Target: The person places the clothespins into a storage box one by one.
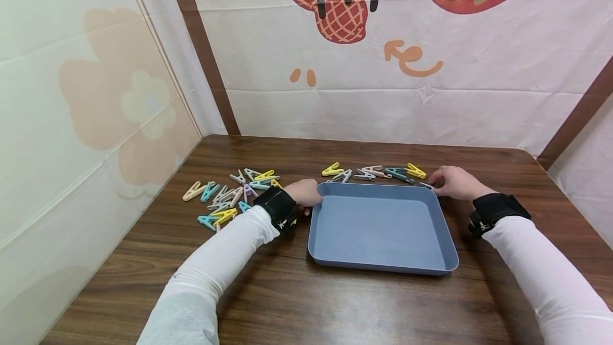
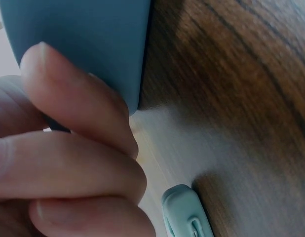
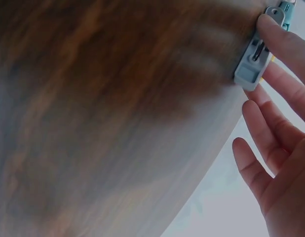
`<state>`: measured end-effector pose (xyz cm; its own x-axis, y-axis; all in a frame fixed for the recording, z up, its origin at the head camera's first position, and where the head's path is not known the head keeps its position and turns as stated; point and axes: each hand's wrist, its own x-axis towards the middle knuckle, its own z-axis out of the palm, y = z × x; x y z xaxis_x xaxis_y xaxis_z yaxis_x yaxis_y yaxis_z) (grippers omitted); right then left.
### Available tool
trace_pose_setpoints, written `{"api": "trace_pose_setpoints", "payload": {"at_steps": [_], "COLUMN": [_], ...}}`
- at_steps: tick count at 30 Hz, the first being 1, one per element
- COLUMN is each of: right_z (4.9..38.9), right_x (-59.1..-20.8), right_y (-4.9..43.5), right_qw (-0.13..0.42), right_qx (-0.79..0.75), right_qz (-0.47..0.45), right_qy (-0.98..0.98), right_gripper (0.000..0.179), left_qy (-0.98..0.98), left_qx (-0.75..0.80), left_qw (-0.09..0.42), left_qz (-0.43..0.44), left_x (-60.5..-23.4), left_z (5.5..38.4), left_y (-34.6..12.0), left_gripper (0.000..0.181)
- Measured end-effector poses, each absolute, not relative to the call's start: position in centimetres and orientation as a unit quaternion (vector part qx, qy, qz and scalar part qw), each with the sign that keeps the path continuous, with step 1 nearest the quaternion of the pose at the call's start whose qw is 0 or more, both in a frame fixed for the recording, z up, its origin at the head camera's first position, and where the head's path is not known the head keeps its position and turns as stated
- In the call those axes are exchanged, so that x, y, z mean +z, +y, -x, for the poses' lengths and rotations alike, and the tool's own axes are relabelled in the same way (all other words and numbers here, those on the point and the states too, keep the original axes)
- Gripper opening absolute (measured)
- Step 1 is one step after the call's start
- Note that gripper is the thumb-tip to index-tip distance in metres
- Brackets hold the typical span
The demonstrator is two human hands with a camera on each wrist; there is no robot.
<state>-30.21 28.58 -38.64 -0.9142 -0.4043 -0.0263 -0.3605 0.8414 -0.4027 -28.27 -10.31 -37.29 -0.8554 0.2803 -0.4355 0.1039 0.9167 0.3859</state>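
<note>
A shallow blue-grey tray (image 1: 383,228) lies on the wooden table. At its far left corner my left hand (image 1: 304,193) grips the wall; in the left wrist view curled fingers (image 2: 83,98) overlap the tray's side (image 2: 88,39). Just beyond the far right corner, my right hand (image 1: 457,182) pinches a grey clothespin (image 3: 256,54), whose end (image 1: 426,186) peeks out at the fingertips in the head view. Along the tray's far edge lie several more clothespins, among them a yellow one (image 1: 332,169) and a dark teal one (image 1: 398,174).
Left of the tray spreads a loose pile of coloured clothespins, including a purple one (image 1: 248,191) and a yellow one (image 1: 225,216). A printed white curtain (image 1: 268,116) hangs behind the brown table (image 1: 364,307) and along its left side.
</note>
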Motion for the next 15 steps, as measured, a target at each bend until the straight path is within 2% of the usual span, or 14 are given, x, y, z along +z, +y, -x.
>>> {"api": "trace_pose_setpoints", "payload": {"at_steps": [5,15], "right_z": [30.6,30.3], "right_x": [-38.8,-38.6], "right_y": [27.8,27.4], "right_qw": [0.068,0.058], "right_qx": [-0.208,-0.200], "right_qz": [0.199,0.214], "right_qy": [0.955,0.954], "right_gripper": [0.034,0.028], "left_qy": [0.946,0.946], "left_qx": [0.178,0.180], "left_qw": [0.251,0.246], "left_qz": [-0.101,-0.106], "left_x": [-37.1,-37.3], "left_z": [28.2,28.3], "left_y": [-10.3,-10.4], "left_gripper": [0.025,0.026]}}
